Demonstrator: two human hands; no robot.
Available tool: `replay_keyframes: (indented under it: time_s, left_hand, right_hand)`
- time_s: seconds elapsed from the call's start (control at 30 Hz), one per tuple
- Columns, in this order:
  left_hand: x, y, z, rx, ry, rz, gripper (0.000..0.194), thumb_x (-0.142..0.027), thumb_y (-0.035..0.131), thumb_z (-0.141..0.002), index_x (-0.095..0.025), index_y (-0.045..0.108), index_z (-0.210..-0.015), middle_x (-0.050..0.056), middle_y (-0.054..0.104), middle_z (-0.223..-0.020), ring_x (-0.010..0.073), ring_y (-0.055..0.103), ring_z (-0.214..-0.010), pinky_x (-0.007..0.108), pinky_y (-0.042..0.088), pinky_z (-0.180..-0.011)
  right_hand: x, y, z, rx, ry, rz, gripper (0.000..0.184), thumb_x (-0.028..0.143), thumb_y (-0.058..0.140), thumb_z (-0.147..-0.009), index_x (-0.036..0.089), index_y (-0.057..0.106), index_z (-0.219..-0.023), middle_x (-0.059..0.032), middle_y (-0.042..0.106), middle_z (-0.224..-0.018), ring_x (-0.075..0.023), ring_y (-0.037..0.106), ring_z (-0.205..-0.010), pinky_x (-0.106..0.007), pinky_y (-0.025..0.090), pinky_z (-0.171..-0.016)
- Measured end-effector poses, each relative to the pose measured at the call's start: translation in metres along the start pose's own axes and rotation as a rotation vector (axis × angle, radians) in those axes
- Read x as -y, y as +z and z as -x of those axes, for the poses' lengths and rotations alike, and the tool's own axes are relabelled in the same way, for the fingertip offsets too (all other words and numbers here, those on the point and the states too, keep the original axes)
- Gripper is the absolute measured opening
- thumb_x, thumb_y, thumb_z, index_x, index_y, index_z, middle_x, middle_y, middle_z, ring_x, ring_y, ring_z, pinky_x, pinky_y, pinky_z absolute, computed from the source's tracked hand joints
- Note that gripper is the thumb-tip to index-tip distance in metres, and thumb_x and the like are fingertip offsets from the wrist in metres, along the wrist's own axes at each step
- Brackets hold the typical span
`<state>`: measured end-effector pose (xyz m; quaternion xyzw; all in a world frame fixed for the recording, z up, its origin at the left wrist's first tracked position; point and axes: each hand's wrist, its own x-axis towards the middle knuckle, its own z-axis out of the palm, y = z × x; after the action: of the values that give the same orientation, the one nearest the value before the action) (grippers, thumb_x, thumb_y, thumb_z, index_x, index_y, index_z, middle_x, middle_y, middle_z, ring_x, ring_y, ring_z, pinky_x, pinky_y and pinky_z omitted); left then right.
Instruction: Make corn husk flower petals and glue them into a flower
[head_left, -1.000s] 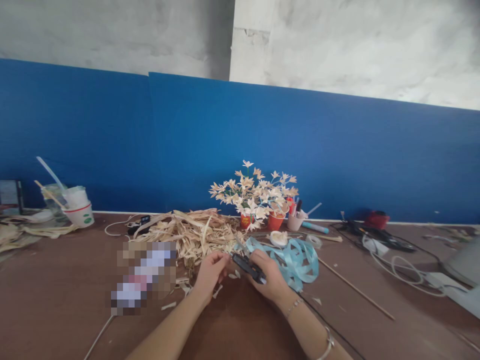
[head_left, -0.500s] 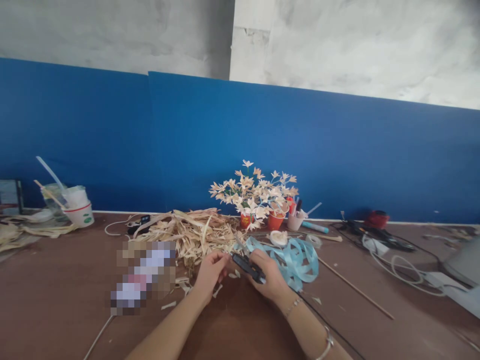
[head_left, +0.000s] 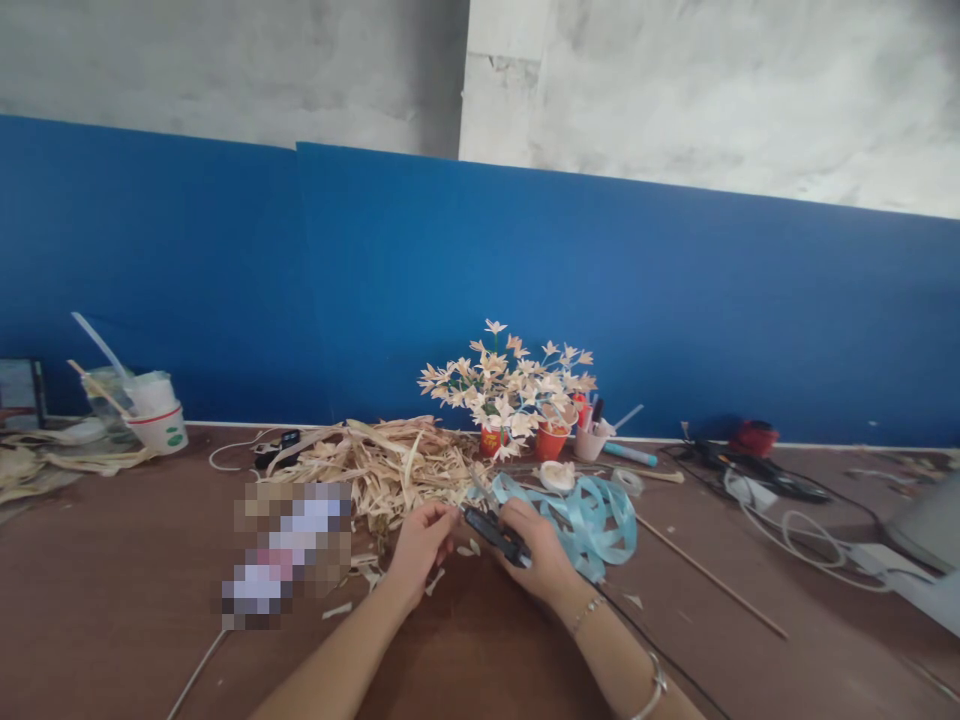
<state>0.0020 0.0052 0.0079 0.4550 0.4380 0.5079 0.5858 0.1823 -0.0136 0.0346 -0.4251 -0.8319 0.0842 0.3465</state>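
Head view: the left hand (head_left: 416, 550) and the right hand (head_left: 544, 560) work close together above the brown tabletop (head_left: 480, 650). The right hand is clamped on a black tool (head_left: 491, 530), its front end directed at the left fingertips. A dark cord (head_left: 660, 652) runs beside the right forearm and appears to belong to the tool. The left thumb and fingers are drawn together beside the tool's front end; whether they grip a small piece cannot be told.

The step in hand appears to be close work at the tool's front end. As a judgement, the next move calls for a steady left pinch and a controlled tool angle, with the fingertips kept off the front end.

Pale scraps (head_left: 469, 549) lie between the hands. A pile of dry husk strips (head_left: 405, 460) lies beyond the left hand; light-blue ribbon (head_left: 600, 520) lies just beyond and to the right of the right hand. Pale flowers (head_left: 491, 370) stand in cups farther beyond both hands.

Relative to the earlier frame, no clear change is visible: hand positions, grip and tool angle match.
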Motion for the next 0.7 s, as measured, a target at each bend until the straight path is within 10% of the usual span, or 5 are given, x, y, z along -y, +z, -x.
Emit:
replay_keyframes:
  time_s: [0.53,0.7]
  left_hand:
    - [-0.005,0.002,0.003,0.016,-0.002,-0.086,0.033,-0.047,0.065,-0.063,-0.016,0.058,-0.069,-0.007,0.047,-0.037,0.0037,0.029,-0.029,0.017,0.016,-0.033]
    - [-0.006,0.002,0.005,0.021,-0.009,-0.087,0.026,-0.041,0.065,-0.063,-0.016,0.059,-0.065,-0.002,0.058,-0.045,0.0054,0.039,-0.031,0.017,0.026,-0.034]
  right_hand:
    - [-0.011,0.007,0.004,-0.142,0.190,-0.030,0.003,0.022,0.052,-0.079,0.021,0.053,-0.080,0.0005,0.057,-0.063,-0.0149,0.052,-0.056,-0.025,0.039,-0.054]
    - [0.013,-0.025,0.004,-0.014,0.035,0.079,0.014,0.018,0.057,-0.070,0.021,0.054,-0.083,-0.0037,0.060,-0.075,-0.0184,0.055,-0.067,-0.027,0.039,-0.059]
